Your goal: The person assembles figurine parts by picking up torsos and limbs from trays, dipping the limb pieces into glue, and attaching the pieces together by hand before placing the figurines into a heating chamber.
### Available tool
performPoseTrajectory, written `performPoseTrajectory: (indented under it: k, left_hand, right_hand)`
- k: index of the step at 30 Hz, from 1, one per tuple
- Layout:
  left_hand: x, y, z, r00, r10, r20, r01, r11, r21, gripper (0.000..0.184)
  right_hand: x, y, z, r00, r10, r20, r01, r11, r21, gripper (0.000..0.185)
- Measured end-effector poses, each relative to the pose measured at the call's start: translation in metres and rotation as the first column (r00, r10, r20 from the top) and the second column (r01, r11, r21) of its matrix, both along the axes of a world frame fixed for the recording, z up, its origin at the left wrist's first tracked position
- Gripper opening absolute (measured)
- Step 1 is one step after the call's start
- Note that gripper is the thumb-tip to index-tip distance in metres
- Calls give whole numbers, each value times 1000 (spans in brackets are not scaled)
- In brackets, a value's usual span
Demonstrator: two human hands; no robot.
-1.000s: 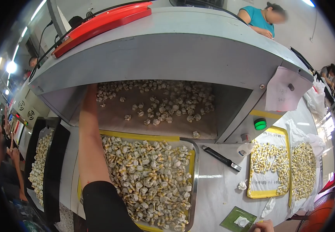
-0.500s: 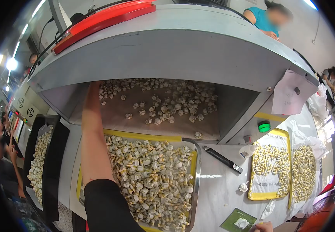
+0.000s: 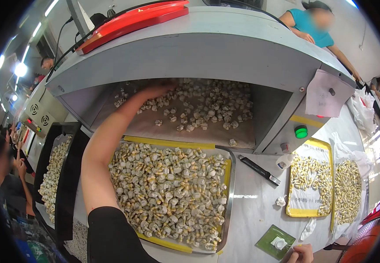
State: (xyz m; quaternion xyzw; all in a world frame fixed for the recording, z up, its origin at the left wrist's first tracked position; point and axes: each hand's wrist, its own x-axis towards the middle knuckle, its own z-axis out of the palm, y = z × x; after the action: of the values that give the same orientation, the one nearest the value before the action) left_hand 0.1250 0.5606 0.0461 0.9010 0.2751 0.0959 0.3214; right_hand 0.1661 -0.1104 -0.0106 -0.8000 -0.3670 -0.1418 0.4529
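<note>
We see the left hand [image 3: 163,88] inside the grey box [image 3: 177,57], at the small white pieces [image 3: 212,115] on its floor — grip too shadowed to tell; the right hand [image 3: 303,253], fingers curled, is beside a green square [image 3: 266,240] — whether pinching anything, we cannot tell.

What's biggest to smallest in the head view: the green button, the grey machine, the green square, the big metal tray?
1. Grey machine
2. Big metal tray
3. Green square
4. Green button

The left hand [image 3: 163,88] reaches among white pieces [image 3: 190,127].
</note>
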Motion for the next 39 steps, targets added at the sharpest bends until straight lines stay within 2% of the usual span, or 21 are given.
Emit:
performPoseTrajectory:
  k: [1,2,4,5,7,11,13,14,16,17,20,22,26,28,29,31,33,34,35,37,39]
  left_hand:
    - [8,-9,3,989,-45,-139,49,998,30,60]
    - [14,-13,-2,990,-45,-136,50,998,32,60]
    - [24,-23,-16,987,-161,6,147,918,367,54]
    - [31,-27,-16,986,-164,9,150,918,368,54]
    - [40,-42,-8,926,-377,6,350,865,359,52]
    - [66,-84,-4,871,-487,-61,474,802,364,49]
    - [79,-102,1,858,-512,28,512,859,6,52]
    - [87,-106,0,856,-516,34,516,856,8,52]
    - [112,-101,-6,678,-556,480,549,818,172,45]
    - [126,-97,-9,675,-557,485,550,817,172,45]
    - [154,-95,-13,865,-393,312,333,915,229,42]
    - [152,-119,-11,925,-360,123,227,782,580,58]
    - [146,-124,-24,928,-373,-18,309,742,595,60]
    - [136,-110,-50,715,-699,-3,256,257,932,39]
    - [126,-104,-50,718,-696,-1,254,261,931,39]
    - [73,-112,-1,940,-304,153,157,788,595,35]
    - [21,-105,43,976,-64,210,-44,881,471,33]
    - [21,-22,-7,928,61,367,-226,876,426,45]
    - [-10,-11,2,929,315,195,-370,762,531,43]
    - [-61,38,-12,877,473,85,-370,551,748,50]
    - [-100,48,-30,645,760,75,-553,398,732,51]
  right_hand:
    - [-1,1,1,1000,-4,-7,4,1000,3,14]
    - [-1,1,2,1000,-10,-14,10,1000,7,14]
    - [-2,2,1,1000,-17,-12,17,1000,8,14]
    - [-2,2,1,1000,-23,-11,23,1000,7,15]
    - [-3,5,6,1000,-26,-2,26,1000,-4,14]
    - [-5,9,13,999,-35,8,35,999,-27,14]
    - [-5,8,8,999,-40,9,40,999,-8,14]
    - [-5,7,7,999,-41,6,41,999,13,14]
    - [-5,11,10,999,-31,33,30,999,28,14]
    - [-5,12,12,999,-14,52,12,999,42,14]
    - [-6,9,9,999,-38,33,37,999,23,14]
    - [-5,11,10,998,-36,57,35,999,10,14]
    - [-5,8,7,999,-30,37,31,999,-24,13]
    - [-5,9,7,999,-31,43,32,999,-22,13]
    - [-4,9,8,998,-33,48,35,999,-25,13]
    - [-3,6,4,999,-23,26,23,1000,-13,13]
    - [-3,6,3,1000,-19,0,19,1000,3,12]
    - [-2,6,3,1000,-7,0,7,1000,14,12]
    - [-3,7,3,1000,4,0,-4,1000,25,13]
    - [-4,12,12,1000,-4,20,4,1000,6,13]
    - [-5,14,16,999,-5,33,6,1000,-15,14]
